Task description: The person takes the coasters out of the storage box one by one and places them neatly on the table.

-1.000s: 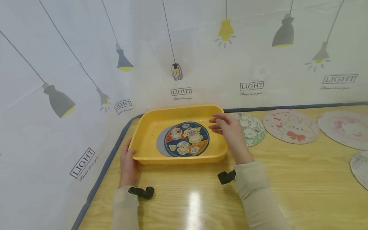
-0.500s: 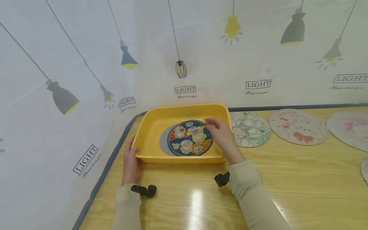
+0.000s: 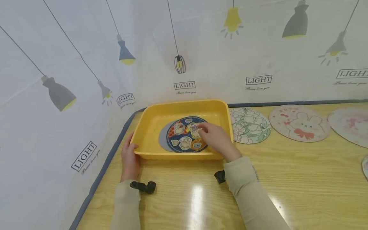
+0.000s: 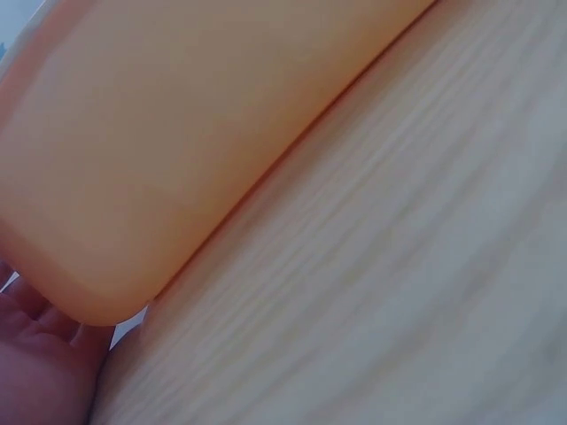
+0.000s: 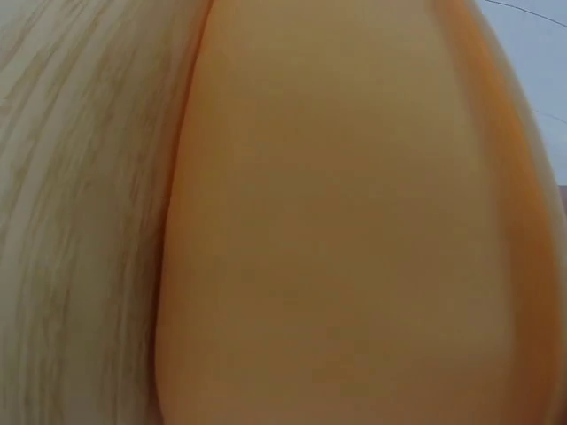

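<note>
A yellow plastic tray (image 3: 148,131) stands at the back left of the wooden table. In it lies a round navy mat (image 3: 179,140) printed with cartoon figures, overlapping a grey disc (image 3: 163,138) that shows at its left. My left hand (image 3: 130,161) grips the tray's front left corner, thumb over the rim. My right hand (image 3: 217,138) reaches over the tray's right side, loosely bent fingers above the right part of the navy mat; whether they touch it cannot be seen. The left wrist view shows the left palm (image 4: 44,367) against the tray corner.
Right of the tray lie round mats: one with green-lined tulips (image 3: 250,126), one with a pink rabbit (image 3: 300,123) and one with pink blotches (image 3: 352,124). Another mat (image 3: 365,167) is cut off at the right edge. A lamp-printed wall covering (image 3: 212,67) rises behind the table (image 3: 287,179).
My right hand has moved left and lower, from the tray's right edge to over the navy mat. My left hand stays on the tray corner. The head view has shifted slightly.
</note>
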